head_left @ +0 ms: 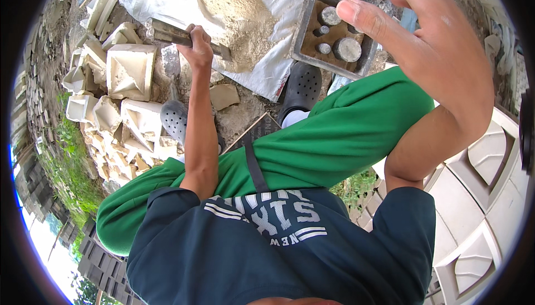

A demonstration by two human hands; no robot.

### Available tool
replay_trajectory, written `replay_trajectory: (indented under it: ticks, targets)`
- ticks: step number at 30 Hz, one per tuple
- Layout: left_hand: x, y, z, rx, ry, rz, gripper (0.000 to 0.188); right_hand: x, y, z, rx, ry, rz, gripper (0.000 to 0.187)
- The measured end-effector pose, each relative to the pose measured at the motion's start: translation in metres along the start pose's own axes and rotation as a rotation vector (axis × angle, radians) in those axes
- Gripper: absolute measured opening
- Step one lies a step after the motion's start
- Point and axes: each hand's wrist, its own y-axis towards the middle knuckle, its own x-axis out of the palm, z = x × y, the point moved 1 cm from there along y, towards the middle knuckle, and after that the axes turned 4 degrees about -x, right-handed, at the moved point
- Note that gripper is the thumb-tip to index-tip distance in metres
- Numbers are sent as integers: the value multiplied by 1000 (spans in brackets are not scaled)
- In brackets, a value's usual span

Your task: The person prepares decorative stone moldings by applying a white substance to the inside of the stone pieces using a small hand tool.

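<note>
My left hand (196,49) is closed in a fist on a long grey bar-shaped tool (167,32), held over the near edge of a white plastic sheet (192,4). Pale sandy powder (239,12) is heaped on that sheet, just beyond the fist. Raised close to the camera at the upper right, my right hand (440,49) has its thumb and fingers apart and nothing in its grasp. Beyond its thumb lies a grey rectangular mould box (298,40) with brown material inside. Two large round grey pieces (348,49) and smaller ones stand in the box; the hand partly hides it.
Cream cast blocks (131,71) and broken chunks (114,152) are piled at the left. Pale moulded panels (457,199) stand at the right. My dark clogs (302,85) are beside the sheet, and a flat tan fragment (224,96) lies between them.
</note>
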Motion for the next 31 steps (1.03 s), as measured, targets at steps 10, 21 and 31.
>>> replay_trajectory:
  ticks: [10, 21, 31]
  targets:
    - [13, 0, 41, -64, -75, -38, 30, 3, 3, 2, -16, 22, 29, 61]
    - [23, -8, 29, -82, -26, -84, 29, 4, -5, -5, 14, -5, 23, 62]
    - [20, 5, -14, -46, -76, -96, 29, -6, -2, -20, 110, -88, -50, 62]
